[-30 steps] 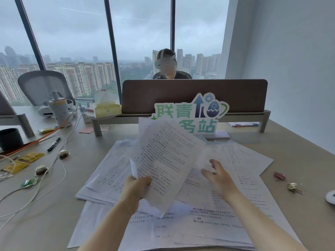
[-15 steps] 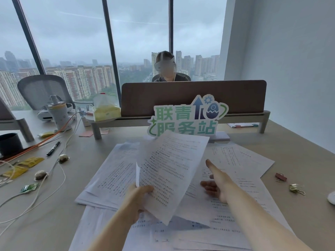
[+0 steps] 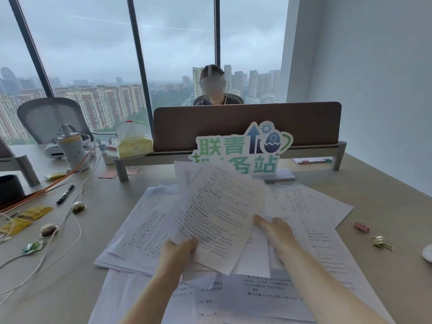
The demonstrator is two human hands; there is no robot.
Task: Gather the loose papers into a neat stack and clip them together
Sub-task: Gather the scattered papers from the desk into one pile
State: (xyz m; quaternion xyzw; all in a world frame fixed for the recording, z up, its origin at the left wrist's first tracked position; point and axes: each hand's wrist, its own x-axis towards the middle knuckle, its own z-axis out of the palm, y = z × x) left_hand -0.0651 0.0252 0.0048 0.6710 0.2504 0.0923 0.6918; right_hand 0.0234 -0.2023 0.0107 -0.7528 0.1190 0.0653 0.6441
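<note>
Several printed white sheets (image 3: 145, 220) lie scattered and overlapping across the middle of the desk. My left hand (image 3: 176, 250) grips a few raised sheets (image 3: 217, 213) by their lower left edge, and they tilt up toward the green sign. My right hand (image 3: 272, 226) reaches under the right edge of those raised sheets, fingers stretched forward and touching paper. More sheets (image 3: 320, 232) spread to the right beneath my forearm. A pink binder clip (image 3: 361, 227) and a gold binder clip (image 3: 382, 242) lie on the desk to the right of the papers.
A green and white sign (image 3: 240, 152) stands behind the papers before a brown divider (image 3: 245, 123), with a person seated beyond it. At left lie white cables (image 3: 58, 232), a black pen (image 3: 65, 194), yellow packets (image 3: 35, 212), a cup (image 3: 70, 148) and a tissue pack (image 3: 133, 142).
My right hand moved left from the flat sheets to the right edge of the raised sheets. The raised sheets tipped up and now hide part of the sign.
</note>
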